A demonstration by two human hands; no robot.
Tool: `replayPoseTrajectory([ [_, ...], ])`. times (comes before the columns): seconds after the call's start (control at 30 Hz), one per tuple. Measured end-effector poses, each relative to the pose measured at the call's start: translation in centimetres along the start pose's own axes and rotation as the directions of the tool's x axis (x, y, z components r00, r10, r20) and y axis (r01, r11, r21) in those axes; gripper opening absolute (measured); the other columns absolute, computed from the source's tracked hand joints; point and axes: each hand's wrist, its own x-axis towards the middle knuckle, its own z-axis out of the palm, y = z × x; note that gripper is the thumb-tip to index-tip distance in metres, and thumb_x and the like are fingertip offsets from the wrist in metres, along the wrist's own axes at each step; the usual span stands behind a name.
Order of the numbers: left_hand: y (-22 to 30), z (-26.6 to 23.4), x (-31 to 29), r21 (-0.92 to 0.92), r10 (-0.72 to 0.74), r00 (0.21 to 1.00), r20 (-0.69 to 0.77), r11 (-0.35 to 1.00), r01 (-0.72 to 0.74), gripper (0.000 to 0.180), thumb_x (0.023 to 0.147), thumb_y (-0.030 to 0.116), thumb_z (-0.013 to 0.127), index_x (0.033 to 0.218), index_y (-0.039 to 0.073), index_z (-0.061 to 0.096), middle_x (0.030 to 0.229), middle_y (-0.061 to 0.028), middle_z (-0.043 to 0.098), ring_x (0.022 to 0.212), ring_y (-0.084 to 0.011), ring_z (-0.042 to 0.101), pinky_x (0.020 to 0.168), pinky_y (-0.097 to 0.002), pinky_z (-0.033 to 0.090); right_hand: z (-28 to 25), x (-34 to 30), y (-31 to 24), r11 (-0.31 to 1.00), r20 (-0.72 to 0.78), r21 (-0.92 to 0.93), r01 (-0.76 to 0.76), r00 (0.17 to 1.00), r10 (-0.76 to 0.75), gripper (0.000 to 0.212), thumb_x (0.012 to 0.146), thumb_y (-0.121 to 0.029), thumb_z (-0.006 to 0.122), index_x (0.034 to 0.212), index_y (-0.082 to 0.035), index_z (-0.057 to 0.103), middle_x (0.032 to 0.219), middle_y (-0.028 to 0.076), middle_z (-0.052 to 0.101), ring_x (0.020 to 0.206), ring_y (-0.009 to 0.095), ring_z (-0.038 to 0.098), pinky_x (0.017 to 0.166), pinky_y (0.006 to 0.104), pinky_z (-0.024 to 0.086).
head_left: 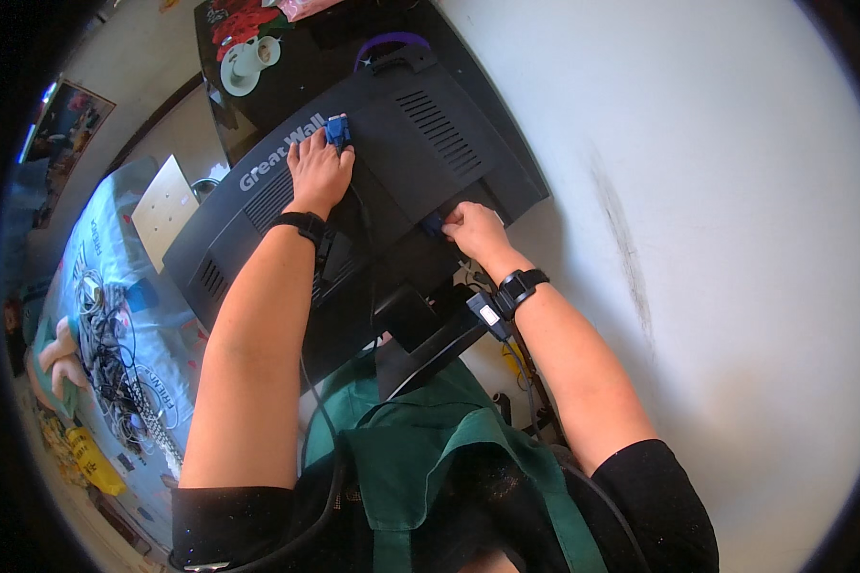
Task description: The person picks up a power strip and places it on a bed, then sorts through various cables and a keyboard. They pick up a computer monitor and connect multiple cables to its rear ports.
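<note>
A black monitor (392, 162) lies tilted in front of me, its back with vent slots facing up. My left hand (320, 174) rests on its upper left part and holds a blue VGA plug (338, 132) between thumb and fingers, metal end pointing away from me. A dark cable (368, 239) runs back from that plug. At the recess on the monitor's right side, my right hand (477, 230) is closed in a pinch on a second blue plug (435, 224), partly hidden by the fingers. Whether this one sits in its port I cannot tell.
A white wall (717, 191) stands close on the right. Beyond the monitor, a dark table (306, 62) bears a white cup and saucer (242, 76). On the left, tangled cables (115, 353) lie on blue cloth. A black adapter (488, 313) hangs near my right wrist.
</note>
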Motion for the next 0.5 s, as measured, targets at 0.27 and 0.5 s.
replayPoseTrajectory([
  [0.27, 0.5, -0.1, 0.1, -0.014, 0.015, 1.0, -0.017, 1.0, -0.015, 0.044, 0.083, 0.035, 0.038, 0.104, 0.0, 0.056, 0.125, -0.0139, 0.041, 0.117, -0.0287, 0.034, 0.101, -0.0475, 0.016, 0.8, 0.9, 1.8, 0.935, 0.011, 0.35, -0.065, 0.998, 0.065, 0.014, 0.068, -0.007, 0.06, 0.08, 0.0, 0.061, 0.076, 0.015, 0.063, 0.073, 0.026, 0.062, 0.066, 0.033, 0.046],
  [0.5, -0.2, 0.2, -0.1, -0.024, -0.008, 0.999, -0.031, 1.0, 0.007, 0.045, 0.082, 0.035, 0.039, 0.102, -0.001, 0.057, 0.126, -0.0142, 0.04, 0.117, -0.0285, 0.034, 0.101, -0.0469, 0.016, 0.5, 0.0, 0.2, 0.974, -0.069, 0.227, -0.027, 0.997, 0.043, 0.016, 0.068, -0.008, 0.061, 0.083, -0.001, 0.062, 0.079, 0.015, 0.063, 0.077, 0.028, 0.06, 0.07, 0.0342, 0.046],
])
